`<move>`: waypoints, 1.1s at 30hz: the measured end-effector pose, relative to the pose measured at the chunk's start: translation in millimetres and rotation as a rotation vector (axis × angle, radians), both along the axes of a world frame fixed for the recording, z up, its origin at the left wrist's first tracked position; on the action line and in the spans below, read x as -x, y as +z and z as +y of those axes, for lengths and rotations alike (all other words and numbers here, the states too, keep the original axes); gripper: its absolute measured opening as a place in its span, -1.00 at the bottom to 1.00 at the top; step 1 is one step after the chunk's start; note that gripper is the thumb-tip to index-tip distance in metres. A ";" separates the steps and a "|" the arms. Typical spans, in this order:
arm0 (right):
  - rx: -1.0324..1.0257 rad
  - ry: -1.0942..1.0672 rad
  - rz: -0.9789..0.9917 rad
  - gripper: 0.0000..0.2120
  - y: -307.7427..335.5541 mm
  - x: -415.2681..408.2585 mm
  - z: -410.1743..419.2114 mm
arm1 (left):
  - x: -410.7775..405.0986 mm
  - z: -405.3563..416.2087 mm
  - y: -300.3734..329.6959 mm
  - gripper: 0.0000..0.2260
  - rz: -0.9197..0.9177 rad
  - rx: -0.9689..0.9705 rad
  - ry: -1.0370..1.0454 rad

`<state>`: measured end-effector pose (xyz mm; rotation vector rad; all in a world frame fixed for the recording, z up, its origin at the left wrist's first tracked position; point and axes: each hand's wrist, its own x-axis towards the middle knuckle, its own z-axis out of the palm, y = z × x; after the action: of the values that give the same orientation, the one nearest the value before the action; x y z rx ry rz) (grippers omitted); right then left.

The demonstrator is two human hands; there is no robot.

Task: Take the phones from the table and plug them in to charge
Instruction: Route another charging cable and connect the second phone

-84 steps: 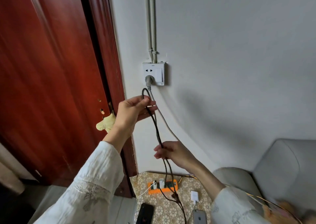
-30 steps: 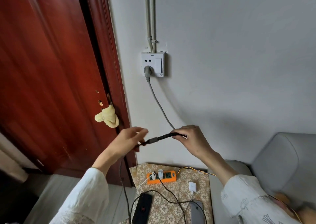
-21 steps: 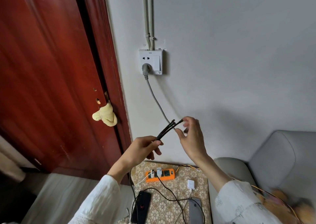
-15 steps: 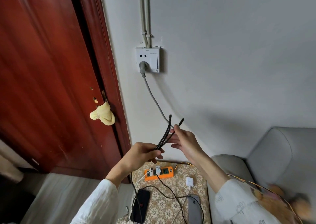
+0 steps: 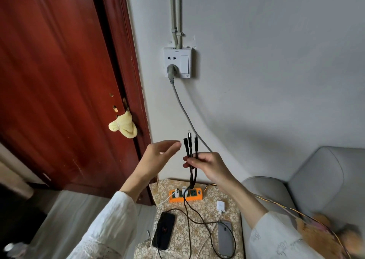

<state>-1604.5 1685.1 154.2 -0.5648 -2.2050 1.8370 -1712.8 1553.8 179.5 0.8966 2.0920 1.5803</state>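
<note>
My right hand (image 5: 207, 164) grips a black charging cable (image 5: 190, 146) with three connector ends pointing up above its fingers. My left hand (image 5: 158, 158) hovers just left of the connectors, fingers relaxed and apart, holding nothing. The cable runs down to an orange power strip (image 5: 186, 194) on a small table with a patterned cloth (image 5: 201, 237). A black phone (image 5: 164, 230) lies on the table's left side. A grey phone (image 5: 225, 238) lies face down on its right side, with a white cable at its near end.
A white wall socket (image 5: 177, 62) holds a grey plug whose cord hangs down toward the table. A white charger (image 5: 220, 206) lies behind the grey phone. A red wooden door (image 5: 59, 80) stands at left, and a grey sofa (image 5: 316, 179) at right.
My left hand has let go of the black cable and opened. My right hand has taken the cable and now holds the three connectors upright.
</note>
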 end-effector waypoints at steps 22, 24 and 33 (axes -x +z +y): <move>0.102 -0.199 -0.086 -0.85 -101.9 -33.1 26.4 | -3.5 36.2 -80.7 -0.68 0.003 0.420 0.361; 0.091 -0.219 -0.122 -0.84 -117.1 -35.3 28.6 | -5.5 36.0 -93.9 -0.59 0.057 0.516 0.437; 0.128 -0.127 -0.279 -0.68 -179.6 -38.6 12.9 | -46.5 56.0 -160.8 -0.82 -0.121 0.417 0.058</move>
<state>-1565.9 1698.0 -25.4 -1.0190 -2.1654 1.9422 -1666.3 1609.7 18.8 0.5846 2.2542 1.1244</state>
